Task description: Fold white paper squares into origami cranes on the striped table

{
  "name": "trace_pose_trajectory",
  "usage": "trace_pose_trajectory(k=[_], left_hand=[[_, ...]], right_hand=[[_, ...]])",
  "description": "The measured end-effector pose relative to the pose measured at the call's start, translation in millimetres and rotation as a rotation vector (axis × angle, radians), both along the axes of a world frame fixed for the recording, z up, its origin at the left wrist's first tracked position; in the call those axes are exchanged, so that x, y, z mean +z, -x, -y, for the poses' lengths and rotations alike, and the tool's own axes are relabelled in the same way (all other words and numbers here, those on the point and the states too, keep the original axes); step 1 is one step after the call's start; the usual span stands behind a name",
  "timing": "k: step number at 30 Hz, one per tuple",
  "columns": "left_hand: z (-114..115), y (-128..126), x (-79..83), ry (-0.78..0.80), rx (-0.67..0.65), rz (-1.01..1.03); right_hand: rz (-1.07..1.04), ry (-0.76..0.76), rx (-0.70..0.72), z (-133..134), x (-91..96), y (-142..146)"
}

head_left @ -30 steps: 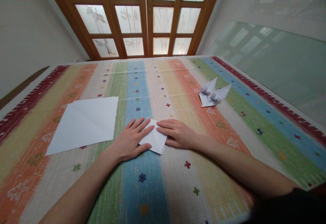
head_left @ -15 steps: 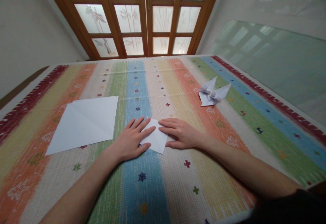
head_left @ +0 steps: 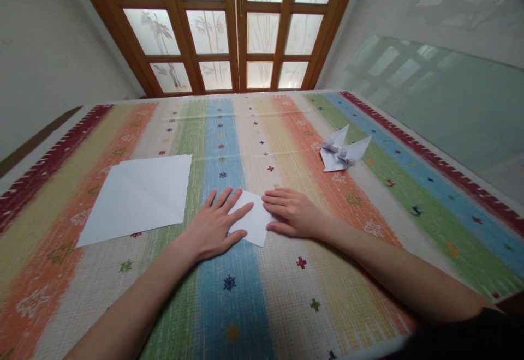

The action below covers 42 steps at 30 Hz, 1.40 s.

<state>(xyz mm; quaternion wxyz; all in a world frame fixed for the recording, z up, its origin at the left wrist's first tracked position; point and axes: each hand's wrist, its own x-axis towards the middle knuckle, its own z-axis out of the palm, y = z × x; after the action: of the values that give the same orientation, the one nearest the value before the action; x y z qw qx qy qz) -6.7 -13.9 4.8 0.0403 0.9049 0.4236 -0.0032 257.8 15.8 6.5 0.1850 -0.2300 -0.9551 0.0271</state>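
Note:
A small folded sheet of white paper [head_left: 254, 222] lies flat on the striped tablecloth between my hands. My left hand [head_left: 219, 222] rests spread across its left part, fingers apart, covering that side. At the right edge of the paper, the fingertips of my right hand [head_left: 291, 213] touch it, with the fingers stretched out and the thumb a little apart. Neither hand grips anything. Part of the folded paper is hidden beneath the left fingers.
To the left lies a larger white sheet of paper [head_left: 139, 199] with a diagonal crease. A folded paper figure with two pointed wings [head_left: 344, 150] sits at the right. The striped tablecloth [head_left: 229, 316] covers the table; a wood-framed glass door [head_left: 237, 38] stands beyond.
My right hand has slid slightly right, toward the paper's right edge, uncovering more of it. My left hand stays spread on the paper. The view has shifted a little.

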Motion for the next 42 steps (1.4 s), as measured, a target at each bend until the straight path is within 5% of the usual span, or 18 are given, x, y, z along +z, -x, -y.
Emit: trace_pose_trajectory(k=[7, 16, 24, 42], left_hand=[[-2.3, -3.8, -1.6, -0.016, 0.062, -0.024], [-6.4, -2.2, -1.3, -0.025, 0.066, 0.033], [-8.6, 1.4, -6.7, 0.007, 0.074, 0.026], [-8.0, 0.9, -2.7, -0.011, 0.057, 0.008]], right_hand=[[0.059, -0.113, -0.082, 17.4, 0.5, 2.4], [0.112, -0.021, -0.253, 23.9, 8.1, 21.1], [0.209, 0.2, -0.129, 6.2, -8.7, 55.7], [0.235, 0.232, -0.167, 21.2, -8.2, 37.4]])
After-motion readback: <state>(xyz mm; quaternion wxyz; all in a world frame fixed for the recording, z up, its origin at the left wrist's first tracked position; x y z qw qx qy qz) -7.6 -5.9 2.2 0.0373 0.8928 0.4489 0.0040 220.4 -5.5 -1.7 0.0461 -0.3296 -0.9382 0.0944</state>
